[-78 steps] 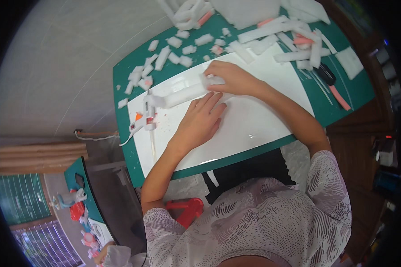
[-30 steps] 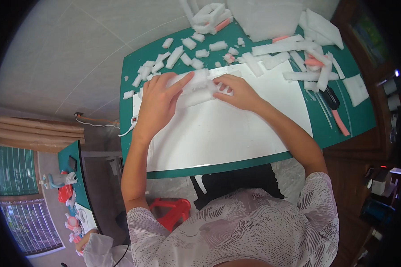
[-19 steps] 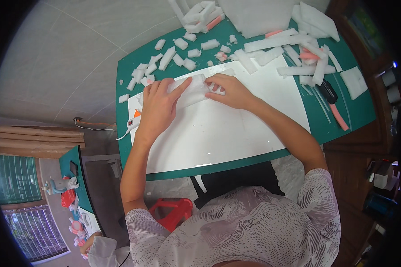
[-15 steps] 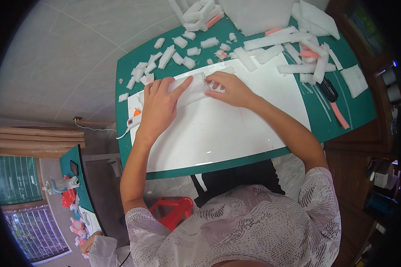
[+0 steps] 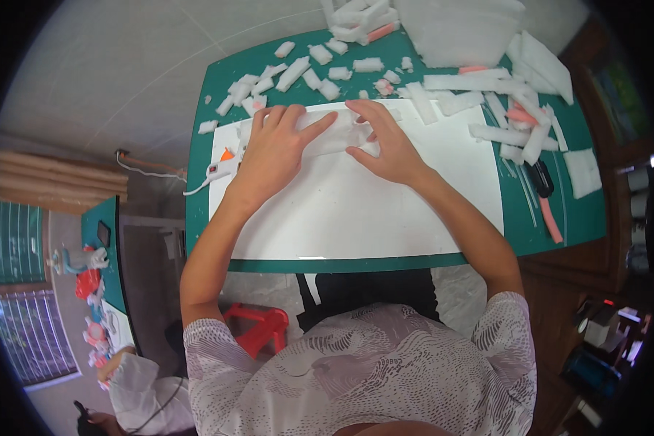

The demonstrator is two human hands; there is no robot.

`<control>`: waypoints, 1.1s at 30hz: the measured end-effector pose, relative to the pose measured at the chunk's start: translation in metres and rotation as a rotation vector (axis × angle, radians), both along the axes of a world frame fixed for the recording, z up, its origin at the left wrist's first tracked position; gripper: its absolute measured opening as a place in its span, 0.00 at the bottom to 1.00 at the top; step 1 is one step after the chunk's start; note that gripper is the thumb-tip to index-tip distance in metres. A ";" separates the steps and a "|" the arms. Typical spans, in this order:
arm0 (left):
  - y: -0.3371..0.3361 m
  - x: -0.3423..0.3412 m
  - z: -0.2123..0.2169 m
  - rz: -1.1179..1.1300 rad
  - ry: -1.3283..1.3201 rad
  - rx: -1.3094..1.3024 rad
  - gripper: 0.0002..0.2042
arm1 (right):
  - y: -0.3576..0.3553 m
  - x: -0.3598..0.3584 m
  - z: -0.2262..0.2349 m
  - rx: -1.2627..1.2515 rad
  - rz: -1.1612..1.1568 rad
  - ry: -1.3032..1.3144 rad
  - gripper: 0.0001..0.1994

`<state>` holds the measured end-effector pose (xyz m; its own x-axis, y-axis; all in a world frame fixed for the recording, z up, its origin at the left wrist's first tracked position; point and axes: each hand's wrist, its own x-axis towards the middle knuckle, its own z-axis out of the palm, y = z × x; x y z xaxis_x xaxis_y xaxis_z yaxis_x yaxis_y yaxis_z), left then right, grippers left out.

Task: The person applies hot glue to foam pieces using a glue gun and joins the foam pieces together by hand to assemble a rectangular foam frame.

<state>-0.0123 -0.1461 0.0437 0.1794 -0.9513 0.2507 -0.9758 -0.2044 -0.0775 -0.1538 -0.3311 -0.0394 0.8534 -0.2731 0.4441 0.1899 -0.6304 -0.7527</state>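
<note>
A long white foam strip (image 5: 334, 134) lies across the far part of a white board (image 5: 356, 211) on the green table (image 5: 574, 218). My left hand (image 5: 272, 149) lies flat on the strip's left part, fingers spread and pointing right. My right hand (image 5: 385, 142) presses on its right part, fingertips down on the foam. Both hands hold the strip against the board.
Many small white foam offcuts (image 5: 298, 69) litter the table's far side. Longer white and pink strips (image 5: 516, 116) pile at the right, beside a black-handled tool (image 5: 540, 178). An orange and white small object (image 5: 221, 163) with a cord sits at the board's left edge. A red stool (image 5: 261, 323) stands below.
My left hand has slid from the board's middle up onto the strip. The view has shifted slightly; both hands now rest on the strip near the board's far edge.
</note>
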 end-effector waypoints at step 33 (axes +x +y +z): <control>0.062 0.063 -0.008 0.371 1.065 -0.505 0.14 | 0.002 0.005 -0.003 0.004 0.005 -0.096 0.27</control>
